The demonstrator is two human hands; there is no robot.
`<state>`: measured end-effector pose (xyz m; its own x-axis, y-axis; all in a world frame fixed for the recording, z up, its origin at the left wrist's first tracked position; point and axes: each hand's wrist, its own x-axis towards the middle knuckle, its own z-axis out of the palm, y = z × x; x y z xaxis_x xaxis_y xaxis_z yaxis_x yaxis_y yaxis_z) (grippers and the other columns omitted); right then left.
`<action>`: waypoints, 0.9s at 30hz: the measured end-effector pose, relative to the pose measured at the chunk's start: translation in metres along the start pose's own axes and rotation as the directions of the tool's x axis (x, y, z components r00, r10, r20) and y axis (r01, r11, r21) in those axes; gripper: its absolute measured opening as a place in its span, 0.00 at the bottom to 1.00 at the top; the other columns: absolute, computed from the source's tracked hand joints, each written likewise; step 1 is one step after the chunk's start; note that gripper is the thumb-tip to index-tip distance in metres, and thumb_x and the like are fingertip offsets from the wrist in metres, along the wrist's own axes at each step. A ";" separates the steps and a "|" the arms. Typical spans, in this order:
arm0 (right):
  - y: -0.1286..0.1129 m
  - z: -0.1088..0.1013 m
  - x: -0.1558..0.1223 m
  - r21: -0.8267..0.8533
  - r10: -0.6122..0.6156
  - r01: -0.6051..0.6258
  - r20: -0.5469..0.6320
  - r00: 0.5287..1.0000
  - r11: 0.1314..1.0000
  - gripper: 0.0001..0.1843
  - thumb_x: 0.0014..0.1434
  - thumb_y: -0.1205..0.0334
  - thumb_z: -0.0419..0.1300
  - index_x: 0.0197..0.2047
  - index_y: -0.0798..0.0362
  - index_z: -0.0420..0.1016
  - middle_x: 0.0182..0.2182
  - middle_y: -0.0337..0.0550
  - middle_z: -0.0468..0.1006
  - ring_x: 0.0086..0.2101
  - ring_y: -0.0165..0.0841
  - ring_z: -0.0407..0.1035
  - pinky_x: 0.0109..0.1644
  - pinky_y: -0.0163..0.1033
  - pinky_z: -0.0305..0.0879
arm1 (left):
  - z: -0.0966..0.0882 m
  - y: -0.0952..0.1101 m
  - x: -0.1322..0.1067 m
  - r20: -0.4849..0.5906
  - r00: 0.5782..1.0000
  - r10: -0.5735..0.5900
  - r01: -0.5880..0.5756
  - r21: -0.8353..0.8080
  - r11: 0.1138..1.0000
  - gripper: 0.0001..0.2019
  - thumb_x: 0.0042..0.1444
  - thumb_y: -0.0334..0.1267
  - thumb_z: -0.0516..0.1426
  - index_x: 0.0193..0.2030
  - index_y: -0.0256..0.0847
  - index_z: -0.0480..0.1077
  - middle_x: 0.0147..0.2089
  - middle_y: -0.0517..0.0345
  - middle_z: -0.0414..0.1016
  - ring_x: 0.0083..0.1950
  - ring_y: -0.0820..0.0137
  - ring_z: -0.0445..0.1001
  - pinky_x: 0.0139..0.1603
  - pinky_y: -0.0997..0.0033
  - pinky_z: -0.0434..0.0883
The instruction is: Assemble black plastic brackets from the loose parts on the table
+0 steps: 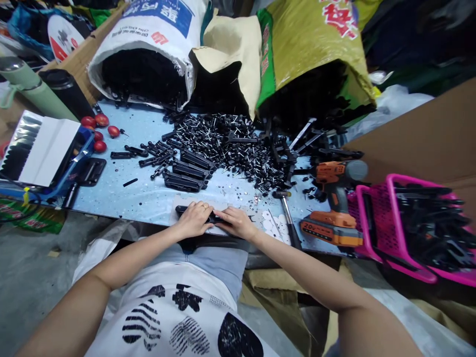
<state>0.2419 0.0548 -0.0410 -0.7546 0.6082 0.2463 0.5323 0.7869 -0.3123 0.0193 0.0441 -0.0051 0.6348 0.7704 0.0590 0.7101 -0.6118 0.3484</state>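
Note:
At the front edge of the blue table, my left hand [195, 218] is closed over a long black plastic part [181, 210], whose left end sticks out past my fingers. My right hand [235, 221] is closed on the same part's right side, its fingertips close to those of my left. Most of the part is hidden under both hands. Just beyond them lie several larger black plastic parts [184, 181] in a row. A hammer [288, 213] rests to the right of my right hand, beside white paper with dark spots [273, 223].
A heap of small black pieces with metal pins [223, 139] spreads before the open sacks [143, 59]. At right stand an orange cordless drill [334, 203] and a pink basket [394, 218] of black parts. Red fruits [100, 120], a green bottle [37, 89] and a blue box [84, 148] are at left.

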 end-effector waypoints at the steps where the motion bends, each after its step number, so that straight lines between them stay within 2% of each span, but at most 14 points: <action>1: -0.002 0.000 -0.001 -0.009 0.009 -0.009 -0.011 1.000 1.000 0.22 0.63 0.55 0.53 0.58 0.53 0.65 0.34 0.46 0.75 0.34 0.33 0.67 0.37 0.37 0.64 | 0.000 0.001 -0.002 -0.037 0.999 0.005 -0.006 -0.008 1.000 0.22 0.56 0.46 0.57 0.53 0.35 0.63 0.48 0.45 0.70 0.50 0.57 0.66 0.49 0.58 0.64; 4: -0.012 -0.004 -0.003 -0.030 0.044 -0.046 -0.050 0.998 0.999 0.22 0.63 0.54 0.53 0.57 0.54 0.65 0.38 0.49 0.75 0.39 0.35 0.67 0.42 0.40 0.65 | 0.000 0.004 -0.022 -0.189 0.976 0.105 -0.112 -0.027 0.993 0.19 0.59 0.43 0.53 0.55 0.37 0.63 0.53 0.44 0.69 0.55 0.58 0.66 0.53 0.58 0.63; 6: -0.025 -0.007 0.002 -0.030 0.097 -0.100 -0.105 0.990 0.995 0.20 0.63 0.55 0.53 0.56 0.53 0.67 0.43 0.51 0.74 0.43 0.36 0.67 0.46 0.42 0.64 | -0.001 0.004 -0.043 -0.279 0.953 0.119 -0.131 -0.024 0.991 0.12 0.61 0.39 0.51 0.49 0.39 0.68 0.47 0.47 0.73 0.50 0.62 0.69 0.49 0.60 0.66; 7: -0.033 -0.007 0.008 -0.020 0.119 -0.123 -0.135 0.984 0.992 0.18 0.63 0.56 0.52 0.54 0.53 0.69 0.44 0.51 0.74 0.45 0.36 0.67 0.48 0.43 0.64 | -0.002 0.003 -0.054 -0.310 0.949 0.061 -0.070 -0.017 0.997 0.10 0.62 0.39 0.50 0.43 0.40 0.70 0.41 0.49 0.74 0.45 0.63 0.71 0.44 0.62 0.67; 9: -0.051 -0.005 0.026 0.014 0.129 -0.128 -0.182 0.975 0.992 0.16 0.64 0.58 0.50 0.53 0.52 0.70 0.45 0.50 0.74 0.46 0.36 0.67 0.50 0.43 0.63 | -0.004 0.004 -0.072 -0.335 0.928 -0.163 0.173 -0.002 0.985 0.13 0.62 0.40 0.49 0.30 0.41 0.70 0.28 0.52 0.73 0.34 0.65 0.72 0.35 0.66 0.67; 11: -0.067 0.000 0.049 0.043 0.086 -0.080 -0.188 0.978 0.996 0.18 0.65 0.58 0.49 0.54 0.52 0.70 0.49 0.51 0.72 0.49 0.36 0.65 0.52 0.43 0.62 | -0.007 0.005 -0.081 -0.278 0.878 -0.391 0.412 0.022 0.911 0.17 0.60 0.45 0.50 0.24 0.40 0.69 0.23 0.53 0.72 0.28 0.65 0.72 0.29 0.67 0.66; 13: -0.079 0.008 0.072 0.055 0.049 -0.040 -0.171 0.984 0.998 0.21 0.65 0.55 0.48 0.57 0.54 0.67 0.54 0.53 0.68 0.52 0.38 0.63 0.54 0.45 0.61 | -0.009 0.008 -0.080 -0.155 0.830 -0.535 0.548 0.049 0.835 0.17 0.59 0.46 0.51 0.26 0.40 0.72 0.24 0.51 0.74 0.27 0.63 0.73 0.28 0.67 0.66; 16: -0.084 0.020 0.092 0.095 0.028 -0.016 -0.126 0.992 0.995 0.23 0.66 0.55 0.46 0.60 0.54 0.64 0.53 0.52 0.69 0.50 0.38 0.63 0.53 0.45 0.63 | -0.011 0.013 -0.070 0.024 0.762 -0.647 0.646 0.044 0.762 0.17 0.59 0.44 0.50 0.33 0.38 0.76 0.30 0.47 0.78 0.31 0.61 0.76 0.32 0.66 0.67; 19: -0.081 0.028 0.096 0.135 0.043 -0.027 -0.113 0.993 0.990 0.23 0.67 0.57 0.46 0.62 0.53 0.60 0.47 0.50 0.72 0.46 0.37 0.65 0.51 0.43 0.64 | -0.012 0.013 -0.063 0.105 0.701 -0.706 0.707 0.029 0.706 0.19 0.60 0.44 0.48 0.35 0.36 0.77 0.34 0.44 0.78 0.36 0.60 0.77 0.37 0.66 0.67; 21: -0.078 0.031 0.095 0.131 0.080 -0.062 -0.132 0.988 0.989 0.24 0.67 0.59 0.46 0.64 0.52 0.57 0.46 0.50 0.72 0.44 0.37 0.65 0.49 0.43 0.65 | -0.014 0.011 -0.064 0.115 0.696 -0.709 0.711 0.035 0.703 0.20 0.60 0.45 0.47 0.34 0.35 0.77 0.34 0.43 0.78 0.38 0.59 0.77 0.38 0.66 0.67; 23: -0.077 0.033 0.093 0.106 0.088 -0.074 -0.138 0.986 0.992 0.24 0.66 0.63 0.45 0.65 0.52 0.55 0.44 0.50 0.72 0.43 0.37 0.64 0.46 0.43 0.65 | -0.015 0.009 -0.067 0.122 0.717 -0.687 0.688 0.034 0.725 0.20 0.61 0.46 0.47 0.34 0.35 0.76 0.35 0.43 0.78 0.39 0.59 0.77 0.38 0.66 0.66; 27: -0.076 0.034 0.090 0.014 0.031 -0.030 -0.087 0.996 0.999 0.26 0.64 0.71 0.45 0.65 0.51 0.56 0.45 0.50 0.70 0.41 0.37 0.62 0.44 0.43 0.64 | -0.013 0.007 -0.066 0.141 0.723 -0.677 0.681 0.027 0.732 0.19 0.61 0.45 0.47 0.34 0.36 0.76 0.35 0.44 0.78 0.38 0.60 0.77 0.38 0.67 0.66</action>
<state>0.1203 0.0459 -0.0266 -0.7016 0.6389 0.3155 0.5488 0.7669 -0.3327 -0.0213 -0.0090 0.0059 0.0210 0.9455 -0.3248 0.9601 0.0715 0.2703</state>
